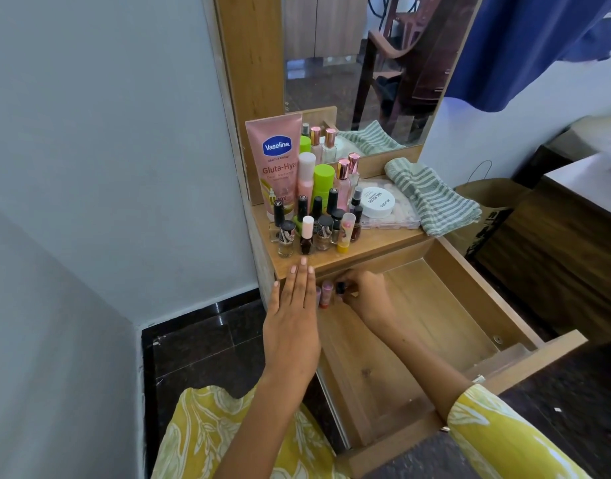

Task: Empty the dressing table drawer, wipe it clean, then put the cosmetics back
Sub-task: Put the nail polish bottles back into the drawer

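The wooden drawer [445, 305] is pulled out below the dressing table top [376, 242]. In its back left corner stand a pink lipstick [326, 293] and another small tube, partly hidden. My right hand [364, 293] is inside that corner, fingers closed on a small black-capped bottle [340, 288]. My left hand [293, 316] is flat and empty, fingertips at the table top's front edge. On the top stand a pink Vaseline tube [274, 164], several nail polish bottles [307, 233], a white round jar [378, 202] and a green striped cloth [432, 198].
A mirror [366, 74] rises behind the cosmetics. A grey wall is to the left, dark floor tiles below. A brown paper bag [487, 205] and a dark wooden cabinet [566, 257] stand to the right of the drawer. A blue curtain hangs at the upper right.
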Action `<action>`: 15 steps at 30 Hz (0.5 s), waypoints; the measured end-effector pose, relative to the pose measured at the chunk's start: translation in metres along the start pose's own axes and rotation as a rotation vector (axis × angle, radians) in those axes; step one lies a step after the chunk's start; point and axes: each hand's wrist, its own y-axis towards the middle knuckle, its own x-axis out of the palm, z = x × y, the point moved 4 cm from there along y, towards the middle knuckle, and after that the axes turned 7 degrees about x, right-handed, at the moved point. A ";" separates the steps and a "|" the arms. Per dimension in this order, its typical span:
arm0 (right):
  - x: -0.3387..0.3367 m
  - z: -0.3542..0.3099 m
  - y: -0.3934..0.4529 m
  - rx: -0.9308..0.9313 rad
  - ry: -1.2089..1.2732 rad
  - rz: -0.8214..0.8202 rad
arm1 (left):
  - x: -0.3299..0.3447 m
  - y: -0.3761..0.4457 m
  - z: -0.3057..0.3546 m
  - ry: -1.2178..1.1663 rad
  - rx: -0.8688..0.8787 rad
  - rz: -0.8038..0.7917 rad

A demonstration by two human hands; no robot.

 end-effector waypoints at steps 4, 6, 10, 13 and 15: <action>0.004 0.000 0.002 -0.008 0.050 0.002 | 0.000 0.000 0.001 0.006 0.000 0.001; 0.004 -0.001 0.003 -0.013 0.044 -0.002 | 0.000 -0.001 0.001 0.009 0.000 0.003; -0.005 -0.002 -0.002 0.005 -0.023 -0.028 | 0.000 -0.001 0.001 0.020 -0.003 -0.009; -0.028 -0.005 -0.018 0.027 -0.116 0.131 | -0.001 0.000 0.001 0.023 -0.007 -0.025; -0.047 -0.018 -0.034 -0.050 -0.091 0.329 | -0.001 0.000 0.001 0.026 -0.008 -0.034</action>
